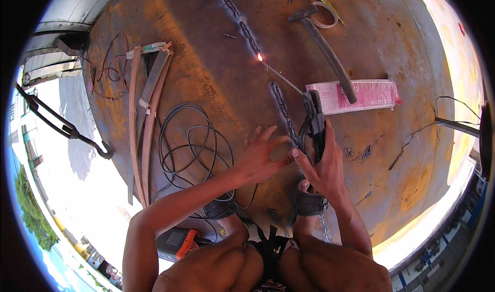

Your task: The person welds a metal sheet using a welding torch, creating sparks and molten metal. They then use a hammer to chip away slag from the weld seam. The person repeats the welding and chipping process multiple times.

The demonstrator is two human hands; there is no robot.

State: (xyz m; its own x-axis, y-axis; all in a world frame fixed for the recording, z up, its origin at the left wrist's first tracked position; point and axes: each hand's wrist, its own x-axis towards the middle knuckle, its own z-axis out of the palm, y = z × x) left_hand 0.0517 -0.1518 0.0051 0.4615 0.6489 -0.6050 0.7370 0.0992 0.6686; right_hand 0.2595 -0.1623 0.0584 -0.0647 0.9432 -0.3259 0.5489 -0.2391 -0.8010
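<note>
My right hand [327,171] is wrapped round a black welding electrode holder [315,124]. A thin welding rod [283,78] runs from its jaws up and to the left. The rod's far end glows orange at a dark, rippled weld bead [242,26] on the rusty steel plate [221,93]. Another stretch of bead [281,106] lies nearer to me, with bare plate between the two. My left hand [265,155] is open and holds nothing. Its fingers are spread over the plate, with the thumb side close to the right hand.
A hammer [325,47] rests with its handle across a pink and white box [374,95], beside a tape roll [325,14]. Coiled black cable [193,137] and long wooden strips [135,122] lie left. An orange-black machine [178,244] sits near my left leg; a hooked turnbuckle [64,127] hangs far left.
</note>
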